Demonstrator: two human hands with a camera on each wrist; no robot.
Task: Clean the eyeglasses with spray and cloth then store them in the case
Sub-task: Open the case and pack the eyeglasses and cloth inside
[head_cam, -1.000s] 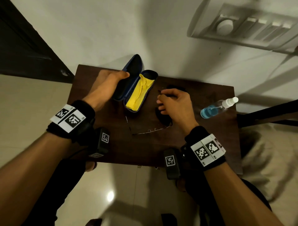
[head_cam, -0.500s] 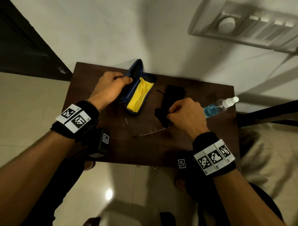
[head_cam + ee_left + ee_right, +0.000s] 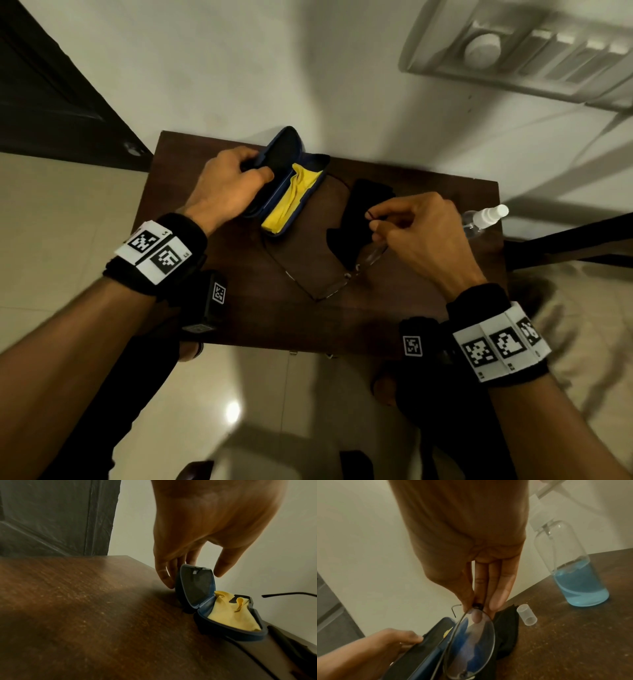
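The dark blue glasses case [image 3: 284, 192] lies open on the brown table [image 3: 239, 308], with a yellow cloth [image 3: 291, 198] in its lower half. My left hand [image 3: 257, 169] grips the raised lid [image 3: 195, 586], fingers behind it and thumb in front. Thin wire-rimmed eyeglasses [image 3: 371, 255] hang tilted from my right hand [image 3: 375, 222], which pinches them at the hinge [image 3: 476, 605]; one lens [image 3: 471, 642] shows clearly below the fingers. A black cloth [image 3: 356, 219] lies on the table under the glasses. The spray bottle [image 3: 483, 219] with blue liquid [image 3: 580, 586] stands to the right.
A clear plastic cap [image 3: 526, 615] lies on the table between the black cloth and the bottle. The table backs onto a white wall [image 3: 308, 68]. A dark door [image 3: 51, 96] is at the left, and tiled floor [image 3: 291, 394] lies below the table's near edge.
My right hand has shifted right and raised the eyeglasses by one end off the table, uncovering the black cloth. My left hand has kept hold of the case lid.
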